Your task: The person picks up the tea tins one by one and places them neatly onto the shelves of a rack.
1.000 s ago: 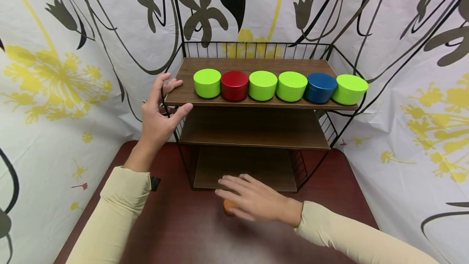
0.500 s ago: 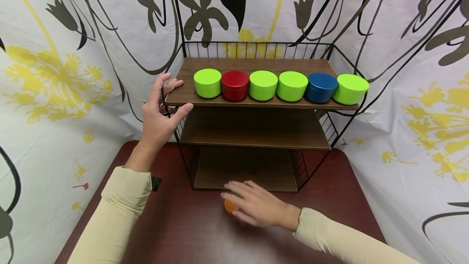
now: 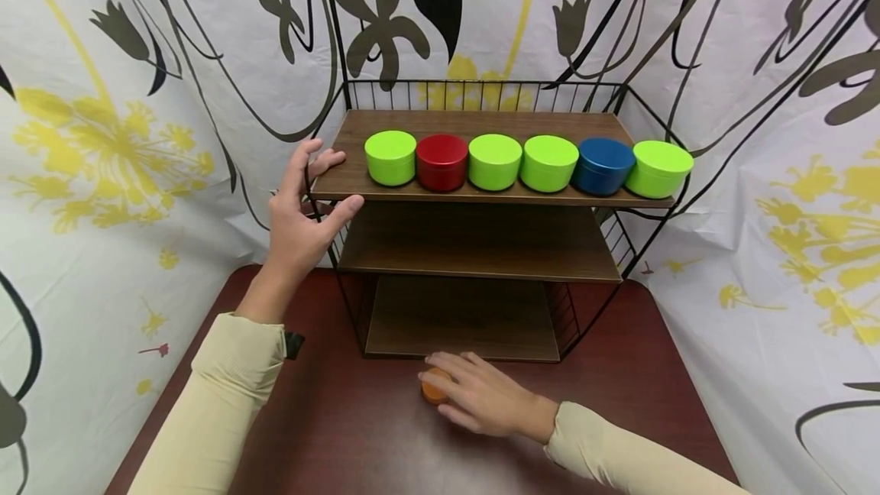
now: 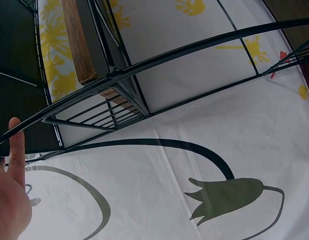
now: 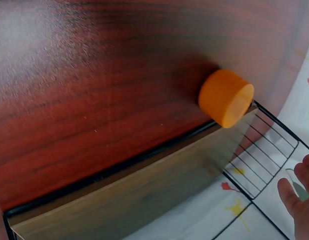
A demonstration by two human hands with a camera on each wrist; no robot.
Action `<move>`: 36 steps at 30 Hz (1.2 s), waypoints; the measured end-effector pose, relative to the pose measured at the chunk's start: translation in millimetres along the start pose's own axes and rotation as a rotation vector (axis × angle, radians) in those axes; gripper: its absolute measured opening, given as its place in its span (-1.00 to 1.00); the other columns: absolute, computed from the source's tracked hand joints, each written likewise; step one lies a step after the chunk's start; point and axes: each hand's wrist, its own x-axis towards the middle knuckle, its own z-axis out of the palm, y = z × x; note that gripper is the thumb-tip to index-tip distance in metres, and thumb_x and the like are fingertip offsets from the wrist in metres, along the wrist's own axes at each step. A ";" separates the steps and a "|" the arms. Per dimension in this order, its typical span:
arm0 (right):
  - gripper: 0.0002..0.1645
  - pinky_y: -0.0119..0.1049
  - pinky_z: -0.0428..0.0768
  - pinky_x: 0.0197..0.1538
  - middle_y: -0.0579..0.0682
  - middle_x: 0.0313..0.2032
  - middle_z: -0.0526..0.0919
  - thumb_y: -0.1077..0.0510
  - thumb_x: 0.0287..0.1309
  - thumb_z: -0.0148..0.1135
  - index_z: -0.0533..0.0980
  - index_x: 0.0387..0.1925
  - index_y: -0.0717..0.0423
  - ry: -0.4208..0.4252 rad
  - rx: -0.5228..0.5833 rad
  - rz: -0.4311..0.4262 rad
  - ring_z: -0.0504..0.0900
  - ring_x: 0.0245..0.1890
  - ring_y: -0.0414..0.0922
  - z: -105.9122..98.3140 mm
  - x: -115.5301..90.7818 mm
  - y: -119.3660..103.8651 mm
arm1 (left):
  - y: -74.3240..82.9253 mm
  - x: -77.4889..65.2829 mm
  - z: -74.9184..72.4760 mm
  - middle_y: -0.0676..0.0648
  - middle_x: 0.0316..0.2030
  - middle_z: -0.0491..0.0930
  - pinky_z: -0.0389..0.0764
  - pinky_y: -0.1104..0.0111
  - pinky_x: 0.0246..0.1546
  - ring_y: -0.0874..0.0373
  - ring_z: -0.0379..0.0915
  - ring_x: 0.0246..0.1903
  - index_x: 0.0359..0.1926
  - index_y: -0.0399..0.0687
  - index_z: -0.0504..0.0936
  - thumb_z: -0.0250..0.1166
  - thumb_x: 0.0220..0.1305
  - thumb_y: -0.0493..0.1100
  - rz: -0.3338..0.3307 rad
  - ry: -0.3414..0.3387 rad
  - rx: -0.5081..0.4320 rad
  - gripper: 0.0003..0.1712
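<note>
In the head view my left hand [image 3: 296, 208] holds the left front corner of the black wire shelf rack [image 3: 474, 195], thumb in front of the top board's edge and fingers around the side. The left wrist view shows one finger [image 4: 16, 150] against the black rail. My right hand [image 3: 484, 397] is spread over an orange round container [image 3: 433, 391], partly covering it. Seen from the right wrist, that short orange cylinder stands on the table near the rack's bottom board, with the fingers apart from it. Green, red [image 3: 442, 163] and blue [image 3: 603, 166] round containers line the top shelf.
The rack's middle board [image 3: 481, 241] and bottom board [image 3: 461, 319] sit below the top one. A dark red table [image 3: 330, 426] carries the rack. Patterned white curtains [image 3: 131, 250] close in the back and both sides.
My right hand has come down and slightly to the right, closer over the orange container. The left hand stays on the rack, and the row of containers has not moved.
</note>
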 end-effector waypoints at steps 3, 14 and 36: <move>-0.35 0.09 0.50 0.18 0.08 0.41 0.32 -0.16 0.47 -0.01 0.23 0.46 -0.06 -0.027 0.012 0.021 0.30 0.40 -0.02 5.3 -2.3 -0.8 | -0.1 -0.3 -0.5 -0.14 0.15 0.61 0.52 0.56 -0.40 0.02 0.54 0.10 0.39 -0.18 0.29 0.48 0.09 -0.38 -0.001 0.002 -0.005 -0.14; -0.34 0.10 0.51 0.15 0.10 0.37 0.35 -0.09 0.37 0.17 0.32 0.42 -0.02 -0.040 -0.001 0.046 0.35 0.36 0.03 33.8 -11.1 1.9 | -3.9 -0.6 0.0 -0.12 0.15 0.60 0.54 0.57 -0.39 0.01 0.53 0.12 0.40 -0.16 0.29 0.50 0.03 -0.43 0.003 0.002 -0.021 -0.09; -0.28 0.10 0.52 0.14 0.12 0.41 0.30 -0.11 0.37 0.16 0.26 0.46 -0.02 -0.016 -0.065 0.084 0.35 0.37 0.07 77.2 -16.7 6.5 | -1.8 -0.3 0.8 -0.09 0.15 0.61 0.54 0.53 -0.40 0.04 0.53 0.12 0.40 -0.12 0.30 0.52 0.10 -0.26 0.002 0.012 -0.050 -0.13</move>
